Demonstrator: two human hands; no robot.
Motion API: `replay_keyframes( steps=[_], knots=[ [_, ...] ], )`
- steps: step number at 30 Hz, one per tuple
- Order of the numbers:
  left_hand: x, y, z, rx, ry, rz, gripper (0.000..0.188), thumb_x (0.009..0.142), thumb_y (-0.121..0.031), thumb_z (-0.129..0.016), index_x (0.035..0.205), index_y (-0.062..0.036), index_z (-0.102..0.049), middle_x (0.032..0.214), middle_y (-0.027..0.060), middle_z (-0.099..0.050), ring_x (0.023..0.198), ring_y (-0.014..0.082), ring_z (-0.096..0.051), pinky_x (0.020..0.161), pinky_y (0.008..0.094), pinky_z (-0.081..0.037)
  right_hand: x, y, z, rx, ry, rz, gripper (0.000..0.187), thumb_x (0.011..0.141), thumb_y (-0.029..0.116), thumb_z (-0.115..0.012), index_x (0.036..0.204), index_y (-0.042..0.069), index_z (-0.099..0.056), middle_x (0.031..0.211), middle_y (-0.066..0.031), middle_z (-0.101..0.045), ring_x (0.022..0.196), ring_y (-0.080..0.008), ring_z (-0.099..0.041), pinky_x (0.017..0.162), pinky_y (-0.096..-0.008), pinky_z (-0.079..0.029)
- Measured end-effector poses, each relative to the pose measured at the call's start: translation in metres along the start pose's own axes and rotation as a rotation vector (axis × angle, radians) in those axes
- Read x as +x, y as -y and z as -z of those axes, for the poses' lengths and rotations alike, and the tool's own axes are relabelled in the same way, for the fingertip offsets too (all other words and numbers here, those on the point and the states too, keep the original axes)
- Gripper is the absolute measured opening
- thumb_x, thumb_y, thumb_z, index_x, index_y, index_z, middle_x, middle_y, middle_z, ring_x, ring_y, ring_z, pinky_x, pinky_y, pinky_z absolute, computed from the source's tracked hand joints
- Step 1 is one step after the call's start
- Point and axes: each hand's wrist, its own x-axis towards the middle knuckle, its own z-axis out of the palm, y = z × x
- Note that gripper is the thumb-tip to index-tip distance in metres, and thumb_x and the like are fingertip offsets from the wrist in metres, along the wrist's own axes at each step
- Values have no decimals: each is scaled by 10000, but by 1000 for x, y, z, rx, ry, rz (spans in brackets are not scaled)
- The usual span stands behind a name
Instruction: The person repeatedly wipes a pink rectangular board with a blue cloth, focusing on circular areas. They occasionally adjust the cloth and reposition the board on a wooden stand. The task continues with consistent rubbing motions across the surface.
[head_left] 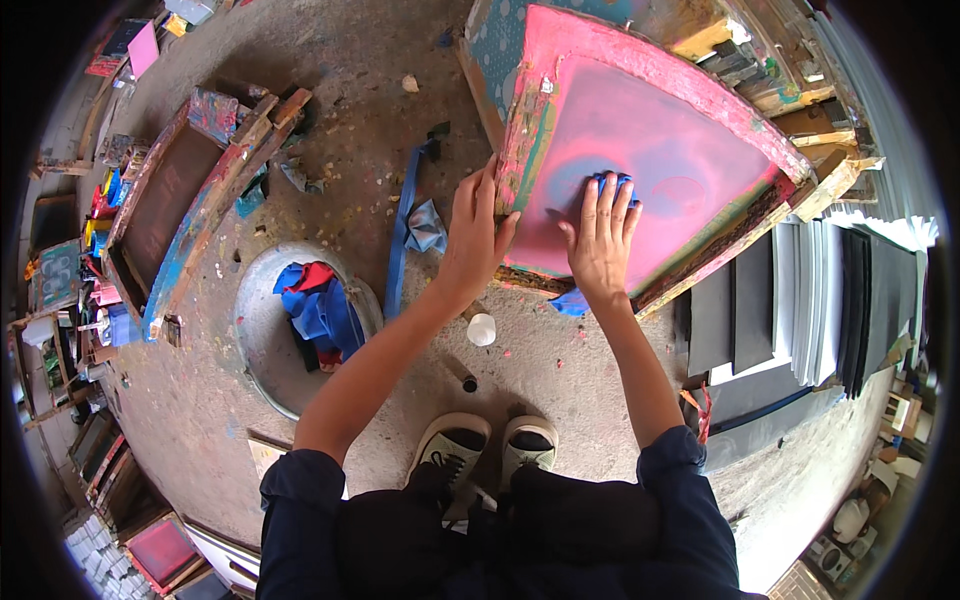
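A screen printing frame (655,150) with pink-stained wooden rails leans in front of me at the upper right. Pink mesh fills it, with a bluish smear around the middle. My right hand (603,240) presses a blue cloth (612,182) against that mesh; the fingers lie nearly straight over it, and most of the cloth is hidden beneath them. My left hand (478,238) holds the frame's left rail, thumb toward the near side and fingers along the edge. Another bit of blue cloth (571,303) shows below the frame's lower rail.
Left of my feet stands a round metal basin (262,345) with blue and red cloths (330,310) inside. A blue strip (403,230) and a crumpled rag (427,228) lie on the stained floor. More wooden frames (200,190) are at the left, stacked dark and white sheets (790,300) at the right.
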Motion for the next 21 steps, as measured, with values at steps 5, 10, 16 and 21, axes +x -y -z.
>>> replay_keyframes(
  steps=[5,10,16,21],
  knots=[
    [-2,4,-2,1,-1,4,613,829,-61,-602,1346,48,-293,1218,225,-382,1128,371,-425,950,399,-368,9,31,-12,-76,172,262,741,838,432,-555,1410,59,-270,1462,-108,-276,1364,-252,-236,1102,-426,-202],
    [-3,-1,3,-14,14,28,618,824,-46,-601,1348,53,-290,1219,221,-387,1124,368,-428,949,388,-368,-11,-3,7,-129,82,116,742,824,429,-565,1400,52,-288,1464,-138,-265,1367,-289,-222,1101,-482,-161],
    [0,-1,-1,8,15,16,649,827,-36,-576,1383,28,-249,1213,225,-396,1099,374,-435,919,420,-381,-6,16,-4,-22,197,156,771,827,452,-556,1411,46,-259,1475,-130,-239,1375,-253,-205,1104,-486,-150],
    [-1,1,-2,22,-13,7,615,841,-47,-567,1375,33,-272,1215,216,-392,1098,364,-442,910,411,-387,-5,5,6,-74,135,-50,764,841,479,-519,1397,16,-275,1458,-179,-254,1363,-307,-215,1099,-493,-154]
  ],
)
